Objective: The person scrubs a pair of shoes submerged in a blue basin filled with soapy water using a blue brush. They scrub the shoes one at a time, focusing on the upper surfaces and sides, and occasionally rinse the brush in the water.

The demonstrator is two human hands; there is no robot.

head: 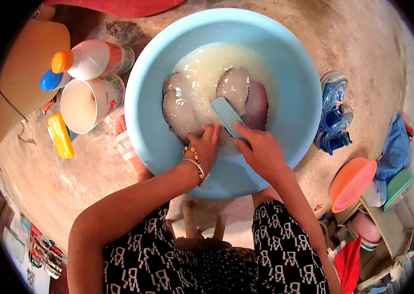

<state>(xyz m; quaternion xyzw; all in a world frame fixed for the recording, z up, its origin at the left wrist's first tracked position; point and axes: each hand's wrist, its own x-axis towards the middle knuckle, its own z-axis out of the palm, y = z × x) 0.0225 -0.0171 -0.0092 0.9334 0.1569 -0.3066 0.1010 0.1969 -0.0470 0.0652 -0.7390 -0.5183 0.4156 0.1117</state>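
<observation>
A large light blue plastic basin [295,70] of cloudy water stands before me. My right hand [262,149] grips a blue scrubbing brush [227,114], its back facing up, near the middle of the basin. My left hand [204,145], with a beaded bracelet [194,154] at the wrist, has its fingertips in the water beside the brush; what they grip is hidden. Left in the water lie rounded pale pieces with dark edges [179,110], apparently slippers. Right of centre, a similar pale piece [233,86] overlaps a purplish one [257,104].
Left of the basin are a white bottle with an orange cap [91,58], a blue-capped bottle [51,79], a white bucket [79,106] and a yellow object [61,136]. To the right stand blue shoes [333,110], an orange basin [352,183] and a green basin [399,189].
</observation>
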